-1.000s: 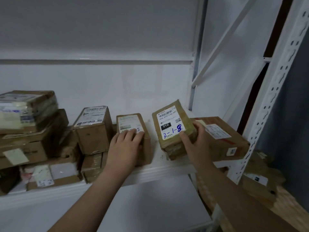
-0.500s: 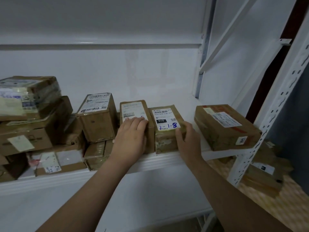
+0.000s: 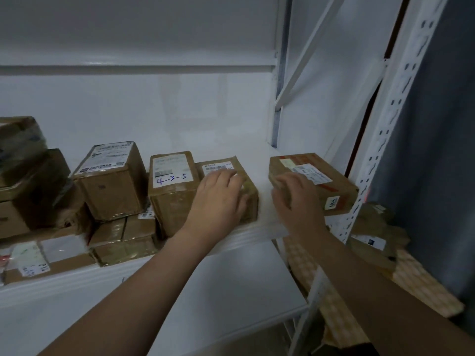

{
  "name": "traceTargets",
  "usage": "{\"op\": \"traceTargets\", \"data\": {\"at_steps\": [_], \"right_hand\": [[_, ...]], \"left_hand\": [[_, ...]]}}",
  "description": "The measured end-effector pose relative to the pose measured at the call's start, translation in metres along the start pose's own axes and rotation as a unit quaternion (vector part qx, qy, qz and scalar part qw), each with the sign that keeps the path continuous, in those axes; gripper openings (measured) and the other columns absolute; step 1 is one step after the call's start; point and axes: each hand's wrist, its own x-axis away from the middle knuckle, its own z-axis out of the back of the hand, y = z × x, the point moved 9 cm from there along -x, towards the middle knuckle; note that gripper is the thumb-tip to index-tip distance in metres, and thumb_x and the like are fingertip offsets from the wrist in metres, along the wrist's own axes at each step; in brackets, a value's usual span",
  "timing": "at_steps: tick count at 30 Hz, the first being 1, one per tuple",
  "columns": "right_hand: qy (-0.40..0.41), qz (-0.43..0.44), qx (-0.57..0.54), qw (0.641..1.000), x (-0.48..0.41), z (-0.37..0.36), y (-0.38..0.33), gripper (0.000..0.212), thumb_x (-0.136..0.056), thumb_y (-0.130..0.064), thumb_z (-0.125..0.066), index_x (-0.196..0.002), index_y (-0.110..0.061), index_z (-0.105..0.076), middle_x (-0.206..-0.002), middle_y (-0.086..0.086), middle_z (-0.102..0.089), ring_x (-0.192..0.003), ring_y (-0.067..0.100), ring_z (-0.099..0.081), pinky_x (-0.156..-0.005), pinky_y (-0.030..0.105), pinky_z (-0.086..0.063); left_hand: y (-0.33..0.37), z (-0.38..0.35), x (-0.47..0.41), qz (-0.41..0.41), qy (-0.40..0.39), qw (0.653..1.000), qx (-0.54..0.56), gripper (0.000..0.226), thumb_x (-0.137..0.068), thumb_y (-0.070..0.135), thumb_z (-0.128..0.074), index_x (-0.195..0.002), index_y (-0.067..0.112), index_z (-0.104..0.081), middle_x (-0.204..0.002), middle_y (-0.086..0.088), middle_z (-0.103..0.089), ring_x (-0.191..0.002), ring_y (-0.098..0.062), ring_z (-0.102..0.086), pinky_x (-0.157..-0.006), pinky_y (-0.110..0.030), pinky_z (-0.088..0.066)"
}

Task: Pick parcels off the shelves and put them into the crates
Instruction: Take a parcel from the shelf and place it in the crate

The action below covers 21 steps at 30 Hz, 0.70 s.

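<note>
Brown cardboard parcels sit on a white shelf [image 3: 259, 231]. My left hand [image 3: 218, 199] rests on top of the middle parcel [image 3: 250, 201] and covers most of its label. Beside it on the left stands the parcel marked 4-3-5 [image 3: 172, 186], with its whole label showing. My right hand [image 3: 295, 199] touches the near left corner of the flat parcel [image 3: 331, 186] at the shelf's right end; its fingers are blurred. No crate is in view.
More parcels are stacked at the left: a taller box [image 3: 110, 181] and a pile [image 3: 28, 181] with flat parcels under it. A white perforated upright [image 3: 385, 140] stands at the right, with loose parcels [image 3: 372, 235] on a checked surface behind it.
My right hand set the lifted 2-1-8 parcel down beside the 4-3-5 parcel, let go and moved right to the flat parcel. My left hand shifted from the 4-3-5 parcel onto the 2-1-8 parcel.
</note>
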Motion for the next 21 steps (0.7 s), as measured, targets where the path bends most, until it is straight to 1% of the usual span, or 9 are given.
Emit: {"op": "traceTargets", "data": {"at_steps": [2,4,7,9,12,14,17,19,21], "right_hand": [[0.025,-0.02,0.016,0.999,0.004,0.022,0.021,0.024,-0.093,-0.016,-0.058,-0.115,-0.006,-0.062,-0.12,0.011,-0.059,-0.116,0.026,-0.05,-0.099,0.03,-0.034],[0.038,-0.041,0.042,0.998,0.008,0.041,0.044,0.024,-0.092,-0.014,-0.059,-0.115,-0.006,-0.061,-0.122,0.011,-0.058,-0.117,0.026,-0.05,-0.099,0.032,-0.039],[0.037,-0.096,0.079,0.992,0.014,0.06,0.08,0.023,-0.093,-0.019,-0.057,-0.115,-0.013,-0.059,-0.121,0.005,-0.056,-0.113,0.02,-0.051,-0.09,0.026,-0.038],[0.037,-0.149,0.073,0.985,0.017,0.068,0.105,0.025,-0.093,-0.025,-0.055,-0.117,-0.019,-0.057,-0.122,0.001,-0.054,-0.112,0.019,-0.05,-0.089,0.026,-0.04],[0.043,-0.234,0.047,0.97,0.026,0.076,0.137,0.034,-0.091,-0.029,-0.057,-0.124,-0.02,-0.052,-0.126,0.002,-0.051,-0.115,0.021,-0.05,-0.093,0.031,-0.04],[0.049,-0.298,-0.007,0.953,0.033,0.078,0.155,0.046,-0.09,-0.031,-0.06,-0.131,-0.016,-0.047,-0.128,0.006,-0.052,-0.115,0.022,-0.051,-0.096,0.036,-0.043],[0.051,-0.368,-0.124,0.92,0.043,0.07,0.173,0.054,-0.089,-0.04,-0.062,-0.133,-0.012,-0.047,-0.125,0.009,-0.058,-0.111,0.022,-0.057,-0.094,0.039,-0.049],[0.039,-0.424,-0.207,0.881,0.049,0.06,0.182,0.06,-0.087,-0.051,-0.06,-0.133,-0.015,-0.047,-0.125,0.008,-0.06,-0.11,0.024,-0.06,-0.092,0.043,-0.052],[0.023,-0.471,-0.293,0.832,0.056,0.048,0.185,0.064,-0.084,-0.056,-0.062,-0.134,-0.019,-0.046,-0.122,0.004,-0.061,-0.106,0.023,-0.063,-0.081,0.04,-0.057]], "left_hand": [[0.02,-0.017,-0.009,-0.013,-0.012,0.999,0.039,0.037,-0.092,0.027,-0.053,-0.126,0.011,-0.055,-0.131,-0.009,-0.053,-0.124,-0.026,-0.044,-0.105,-0.037,-0.031],[0.039,-0.036,-0.018,-0.02,-0.027,0.997,0.069,0.04,-0.093,0.029,-0.052,-0.13,0.013,-0.052,-0.136,-0.009,-0.049,-0.125,-0.025,-0.043,-0.1,-0.036,-0.036],[0.069,-0.07,-0.035,-0.044,-0.067,0.994,0.074,0.044,-0.094,0.033,-0.051,-0.134,0.012,-0.047,-0.141,-0.011,-0.044,-0.126,-0.027,-0.042,-0.097,-0.037,-0.04],[0.084,-0.094,-0.05,-0.05,-0.109,0.99,0.07,0.052,-0.095,0.04,-0.049,-0.139,0.014,-0.04,-0.148,-0.011,-0.035,-0.13,-0.029,-0.038,-0.102,-0.04,-0.037],[0.096,-0.128,-0.061,-0.062,-0.178,0.981,0.038,0.064,-0.094,0.046,-0.048,-0.148,0.02,-0.026,-0.156,-0.007,-0.021,-0.141,-0.028,-0.022,-0.111,-0.042,-0.027],[0.098,-0.136,-0.061,-0.068,-0.174,0.981,0.049,0.06,-0.094,0.038,-0.052,-0.147,0.02,-0.03,-0.154,-0.005,-0.027,-0.141,-0.025,-0.021,-0.111,-0.04,-0.028],[0.094,-0.129,-0.05,-0.067,-0.126,0.986,0.081,0.055,-0.093,0.029,-0.055,-0.144,0.019,-0.037,-0.149,-0.002,-0.036,-0.136,-0.024,-0.027,-0.111,-0.036,-0.027],[0.093,-0.124,-0.036,-0.077,-0.11,0.987,0.086,0.055,-0.092,0.027,-0.057,-0.143,0.019,-0.039,-0.149,-0.002,-0.037,-0.138,-0.026,-0.027,-0.111,-0.038,-0.027],[0.096,-0.116,-0.02,-0.09,-0.076,0.988,0.097,0.053,-0.089,0.021,-0.064,-0.139,0.016,-0.046,-0.144,-0.006,-0.044,-0.137,-0.032,-0.031,-0.107,-0.043,-0.035]]}}
